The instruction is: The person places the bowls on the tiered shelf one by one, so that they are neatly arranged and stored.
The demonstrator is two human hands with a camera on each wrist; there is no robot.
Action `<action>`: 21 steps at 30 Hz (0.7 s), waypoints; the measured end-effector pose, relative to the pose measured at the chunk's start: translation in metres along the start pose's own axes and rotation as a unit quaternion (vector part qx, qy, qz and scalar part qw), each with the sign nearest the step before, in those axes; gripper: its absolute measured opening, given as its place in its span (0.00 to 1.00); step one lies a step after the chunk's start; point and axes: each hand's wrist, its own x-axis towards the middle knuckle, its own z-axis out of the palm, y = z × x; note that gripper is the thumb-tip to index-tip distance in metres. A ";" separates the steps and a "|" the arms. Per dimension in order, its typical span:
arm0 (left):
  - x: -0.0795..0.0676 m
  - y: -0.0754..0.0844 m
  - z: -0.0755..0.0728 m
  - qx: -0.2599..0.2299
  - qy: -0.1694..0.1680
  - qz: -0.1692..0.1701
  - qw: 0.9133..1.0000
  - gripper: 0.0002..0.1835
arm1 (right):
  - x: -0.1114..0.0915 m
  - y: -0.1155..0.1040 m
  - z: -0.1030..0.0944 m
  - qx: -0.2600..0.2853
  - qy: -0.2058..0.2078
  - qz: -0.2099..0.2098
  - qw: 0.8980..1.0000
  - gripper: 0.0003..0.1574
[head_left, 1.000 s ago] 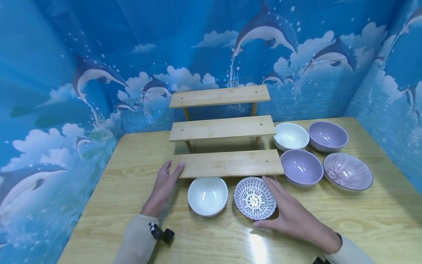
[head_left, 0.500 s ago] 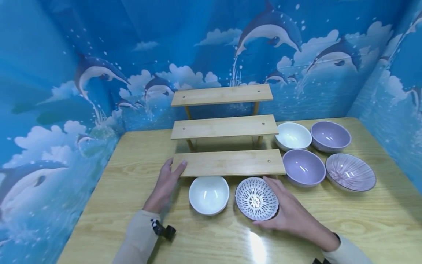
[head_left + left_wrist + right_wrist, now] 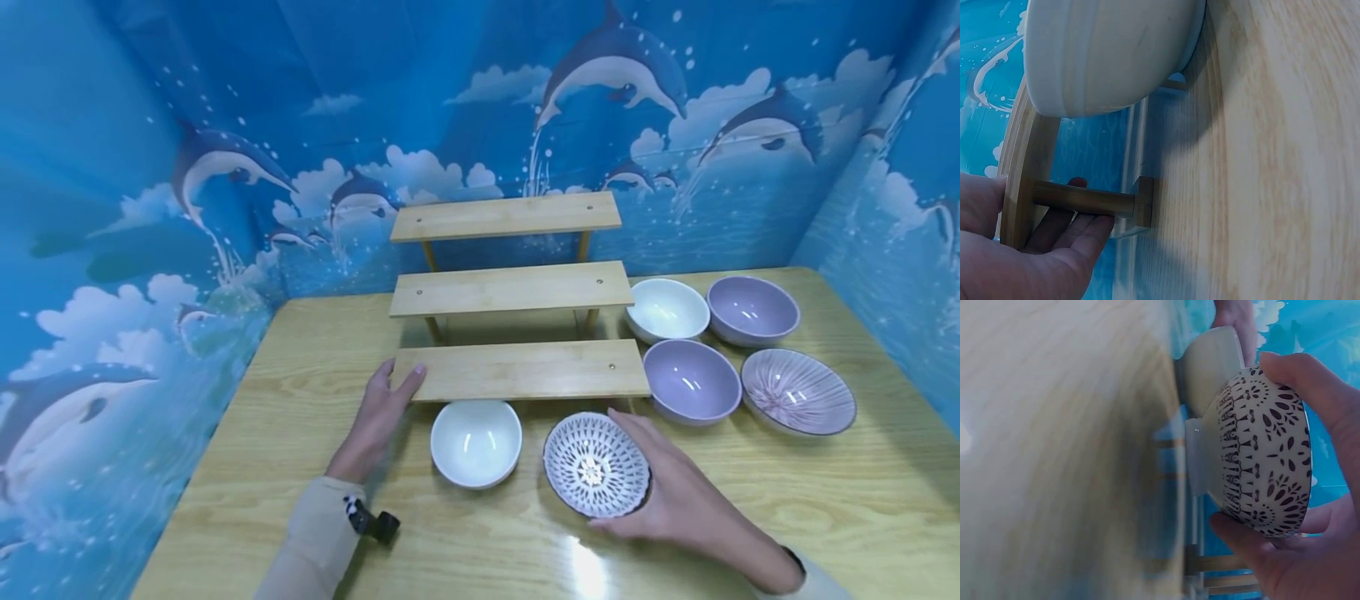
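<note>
My right hand (image 3: 663,492) grips a patterned bowl (image 3: 596,464) by its right side, thumb at the near side and fingers at the far side. Dark petal and dot motifs cover the outside of this bowl (image 3: 1266,453) in the right wrist view, and its foot appears slightly off the table. At the left end of the lowest board of a three-tier wooden shelf (image 3: 517,371), my left hand (image 3: 377,417) holds on, thumb on top. Its fingers (image 3: 1088,240) curl below the board beside a short leg. A plain white bowl (image 3: 476,444) stands between the hands, in front of the shelf.
Right of the shelf stand a white bowl (image 3: 667,310), two purple bowls (image 3: 691,381) and a streaked bowl (image 3: 798,392), close together. The upper boards (image 3: 512,288) bear nothing. A dolphin-print cloth (image 3: 450,100) hangs behind the wooden table (image 3: 450,550).
The patterned bowl has moved slightly toward me and to the right in my right hand, and looks a little raised. My left hand stays on the shelf board.
</note>
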 end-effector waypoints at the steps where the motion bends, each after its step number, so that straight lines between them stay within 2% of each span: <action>1: 0.000 0.000 0.000 0.002 0.001 -0.001 1.000 0.53 | 0.000 -0.002 -0.002 0.000 -0.001 -0.001 1.000 0.79; 7: -0.001 0.000 0.000 0.005 0.002 -0.002 1.000 0.54 | 0.003 -0.019 -0.018 0.003 -0.004 -0.004 1.000 0.78; 11: -0.001 0.000 0.000 0.000 0.001 0.002 1.000 0.54 | 0.015 -0.033 -0.032 0.006 -0.002 -0.012 1.000 0.76; 15: 0.000 -0.001 0.000 -0.001 0.002 0.002 1.000 0.53 | 0.035 -0.043 -0.046 0.012 0.003 -0.040 0.999 0.76; 21: 0.000 -0.001 0.000 0.000 0.002 0.005 1.000 0.53 | 0.078 -0.055 -0.066 0.016 0.006 -0.049 0.999 0.78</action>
